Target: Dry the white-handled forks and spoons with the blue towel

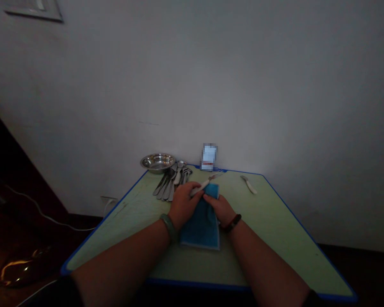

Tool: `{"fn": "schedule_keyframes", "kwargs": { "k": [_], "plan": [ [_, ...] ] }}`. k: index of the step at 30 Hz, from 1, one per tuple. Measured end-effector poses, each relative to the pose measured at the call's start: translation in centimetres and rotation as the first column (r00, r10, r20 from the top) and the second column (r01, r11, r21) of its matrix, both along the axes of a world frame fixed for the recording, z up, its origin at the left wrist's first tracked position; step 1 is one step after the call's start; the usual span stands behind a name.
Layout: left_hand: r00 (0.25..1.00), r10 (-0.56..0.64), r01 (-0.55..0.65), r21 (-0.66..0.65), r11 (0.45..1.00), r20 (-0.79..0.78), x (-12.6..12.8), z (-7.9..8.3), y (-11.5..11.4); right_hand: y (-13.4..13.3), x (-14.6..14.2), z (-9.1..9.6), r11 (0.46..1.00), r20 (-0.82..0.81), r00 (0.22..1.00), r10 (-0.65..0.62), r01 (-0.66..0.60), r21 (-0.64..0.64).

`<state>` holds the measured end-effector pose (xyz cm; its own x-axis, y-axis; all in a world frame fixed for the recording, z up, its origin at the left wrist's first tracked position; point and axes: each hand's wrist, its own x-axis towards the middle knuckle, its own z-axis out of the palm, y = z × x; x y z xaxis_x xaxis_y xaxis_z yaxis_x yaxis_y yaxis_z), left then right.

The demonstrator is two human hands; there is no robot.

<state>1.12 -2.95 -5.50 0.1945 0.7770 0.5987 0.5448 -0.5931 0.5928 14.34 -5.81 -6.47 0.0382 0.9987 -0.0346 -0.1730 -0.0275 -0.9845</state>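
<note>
My left hand [186, 202] is closed around a white-handled piece of cutlery [205, 184], whose metal end points away to the right. That end is too blurred to tell its kind. In my right hand [222, 208] the upper part of a blue cloth [203, 230] is pinched, close beside the handle. The cloth hangs down between both wrists over the table. Left of my left hand lies a fanned pile of metal cutlery [168, 187], with spoons and forks among it. Another white-handled utensil [250, 186] rests alone on the right.
A shallow steel bowl [158, 163] stands at the table's back left corner, against the pile. A lit phone [208, 157] leans on the wall [275, 85] at the back. The pale green table [275, 238] has a blue edge. A white cable [54, 221] runs along the left.
</note>
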Motion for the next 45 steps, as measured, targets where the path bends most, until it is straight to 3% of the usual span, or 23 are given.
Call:
{"fn": "schedule_keyframes", "kwargs": {
  "k": [6,12,20,24,30,45],
  "plan": [
    [0.998,-0.045,0.046,0.031,0.998,-0.053,-0.1,0.0,0.0,0.2,0.1,-0.2,1.0,-0.075,0.997,0.002,-0.002,0.011],
    [0.985,-0.086,0.1,0.089,0.991,-0.15,0.0,0.6,-0.6,0.5,0.2,-0.1,0.99,-0.071,0.993,-0.098,0.104,0.092],
    [0.957,-0.149,0.174,0.081,0.981,-0.251,0.1,0.9,-1.1,0.4,0.3,0.4,0.979,-0.117,0.983,-0.138,0.153,0.131],
    [0.96,-0.114,0.135,0.068,0.988,-0.255,0.1,0.9,-1.3,0.5,0.4,0.4,0.965,-0.097,0.972,-0.212,0.224,0.135],
    [0.967,-0.087,0.1,0.043,0.994,-0.239,0.1,1.0,-1.2,0.8,0.6,0.2,0.947,-0.209,0.943,-0.26,0.291,0.137],
    [0.939,-0.113,0.118,-0.005,0.993,-0.325,0.0,0.5,-1.1,0.8,0.5,0.1,0.973,-0.258,0.952,-0.164,0.199,0.114]
  ]
}}
